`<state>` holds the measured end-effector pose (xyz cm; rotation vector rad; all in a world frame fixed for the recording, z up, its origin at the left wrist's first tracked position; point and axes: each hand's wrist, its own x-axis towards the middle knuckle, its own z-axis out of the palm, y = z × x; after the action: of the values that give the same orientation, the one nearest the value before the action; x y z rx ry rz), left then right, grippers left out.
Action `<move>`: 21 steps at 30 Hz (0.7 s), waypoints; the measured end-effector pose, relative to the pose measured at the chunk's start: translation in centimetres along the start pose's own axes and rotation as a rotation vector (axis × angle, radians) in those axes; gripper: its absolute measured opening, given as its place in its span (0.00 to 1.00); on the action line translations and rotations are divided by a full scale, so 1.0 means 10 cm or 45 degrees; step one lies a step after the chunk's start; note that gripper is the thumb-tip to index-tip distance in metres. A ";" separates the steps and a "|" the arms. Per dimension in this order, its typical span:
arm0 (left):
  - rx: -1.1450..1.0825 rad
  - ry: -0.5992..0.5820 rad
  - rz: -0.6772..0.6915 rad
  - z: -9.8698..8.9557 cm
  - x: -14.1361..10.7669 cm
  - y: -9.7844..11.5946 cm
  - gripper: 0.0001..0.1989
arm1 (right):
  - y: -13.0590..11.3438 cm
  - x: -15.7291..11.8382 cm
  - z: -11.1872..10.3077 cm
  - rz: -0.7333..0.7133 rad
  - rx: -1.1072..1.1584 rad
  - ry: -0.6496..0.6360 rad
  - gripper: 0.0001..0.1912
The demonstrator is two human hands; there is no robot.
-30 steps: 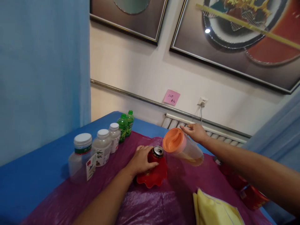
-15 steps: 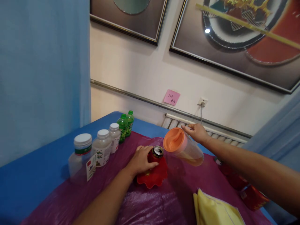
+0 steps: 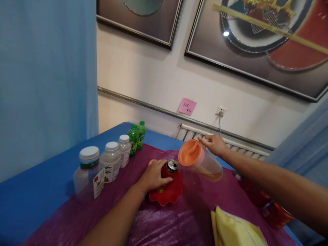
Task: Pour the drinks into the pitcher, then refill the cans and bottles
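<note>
My left hand [image 3: 155, 176] is wrapped round a red can [image 3: 170, 169] with an open silver top. The can stands upright on a red scalloped dish [image 3: 167, 194]. My right hand [image 3: 215, 145] grips the handle side of a clear pitcher [image 3: 208, 166] with an orange lid [image 3: 190, 153]. The pitcher is tilted left, its lid beside and slightly above the can's top, and some brownish liquid lies along its lower side. No stream between the pitcher and the can can be made out.
Left of the can stand a large clear jar [image 3: 87, 177], two white-capped bottles [image 3: 110, 164] and two green bottles [image 3: 133, 140]. A yellow cloth [image 3: 235, 227] lies at the front right of the purple sheet [image 3: 159, 225]. Red cans [image 3: 276, 215] sit beneath my right forearm.
</note>
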<state>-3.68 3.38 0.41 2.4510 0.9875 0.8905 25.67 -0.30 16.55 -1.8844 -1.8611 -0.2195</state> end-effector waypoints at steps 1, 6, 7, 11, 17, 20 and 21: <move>0.002 0.000 0.001 0.00 0.00 0.00 0.34 | 0.00 0.00 0.00 0.001 -0.001 -0.001 0.33; 0.010 0.000 0.007 0.01 0.00 -0.01 0.34 | -0.01 0.00 0.00 0.010 0.001 -0.010 0.33; 0.009 0.001 0.010 0.01 0.00 -0.01 0.34 | -0.01 -0.01 0.00 0.012 0.002 -0.013 0.32; 0.003 -0.003 0.014 0.00 -0.01 0.00 0.34 | -0.03 -0.01 -0.01 0.017 0.005 -0.024 0.32; -0.006 -0.012 0.000 -0.03 -0.01 0.03 0.34 | -0.04 -0.01 -0.03 0.004 0.002 -0.023 0.32; -0.011 -0.008 -0.001 -0.04 -0.01 0.04 0.34 | -0.05 -0.01 -0.04 0.001 0.002 -0.025 0.32; -0.012 -0.008 -0.001 -0.04 -0.01 0.04 0.34 | -0.05 -0.01 -0.04 0.001 0.002 -0.028 0.32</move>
<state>-3.79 3.05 0.87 2.4442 0.9798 0.8847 25.22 -0.63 16.97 -1.8936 -1.8744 -0.1980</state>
